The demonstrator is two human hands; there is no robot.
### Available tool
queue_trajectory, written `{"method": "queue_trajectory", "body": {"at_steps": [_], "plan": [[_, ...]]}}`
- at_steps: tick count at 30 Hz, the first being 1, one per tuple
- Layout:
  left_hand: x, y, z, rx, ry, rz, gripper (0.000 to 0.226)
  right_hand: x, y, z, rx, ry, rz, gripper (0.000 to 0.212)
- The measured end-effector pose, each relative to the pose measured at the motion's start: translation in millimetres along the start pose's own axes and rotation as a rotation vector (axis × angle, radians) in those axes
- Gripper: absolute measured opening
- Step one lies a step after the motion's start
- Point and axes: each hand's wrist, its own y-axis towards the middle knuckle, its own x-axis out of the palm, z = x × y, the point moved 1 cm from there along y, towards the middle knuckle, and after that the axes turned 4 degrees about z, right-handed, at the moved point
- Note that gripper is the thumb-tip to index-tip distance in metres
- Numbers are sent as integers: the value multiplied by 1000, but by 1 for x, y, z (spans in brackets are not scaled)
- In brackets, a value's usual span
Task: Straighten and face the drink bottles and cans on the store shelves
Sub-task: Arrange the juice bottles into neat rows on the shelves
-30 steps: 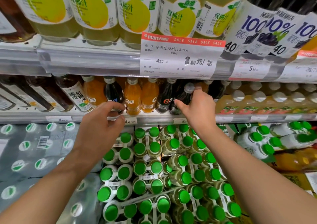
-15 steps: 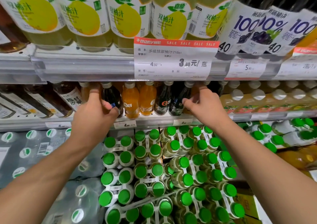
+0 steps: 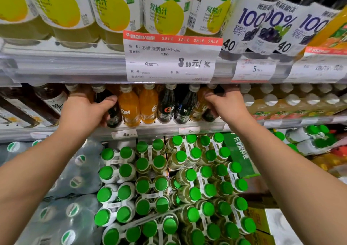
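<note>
head view: left hand (image 3: 84, 109) grips a dark soda bottle (image 3: 110, 111) at the left end of the mid shelf (image 3: 169, 127) row, thumb across its front. right hand (image 3: 227, 105) grips a dark bottle (image 3: 209, 114) at the row's right end. orange bottles (image 3: 129, 105) stand between, near the front lip. sale tag (image 3: 171, 59) overhangs the caps, tight headroom. green-capped packs (image 3: 150, 179) crowd below.
</note>
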Motion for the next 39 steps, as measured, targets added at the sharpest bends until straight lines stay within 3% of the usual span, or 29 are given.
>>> {"method": "queue_trajectory", "body": {"at_steps": [4,9,14,16,20,24,29,37,39], "plan": [[0,-2,0,56,67,66,61,1,5,7,-67,-41,41,58],[0,-15,1,117,208,120,67,-6,-2,7,-190,-250,118,36],[-1,-29,-1,201,179,108,36,-7,-18,10,-180,-304,147,35],[-4,-37,-5,235,162,114,24,-6,-35,13,-270,-341,164,27],[-13,-49,-17,255,54,142,25,-2,-75,22,-471,-287,231,24],[-33,-62,-25,280,20,227,32,-8,-104,4,-541,-227,327,19],[-55,-84,-34,292,-50,251,12,19,-121,-36,-575,-182,177,17],[-86,-105,-57,111,-287,191,11,97,-136,-96,-481,25,17,15],[-95,-106,-63,95,-285,176,22,115,-135,-108,-482,34,26,13]]}}
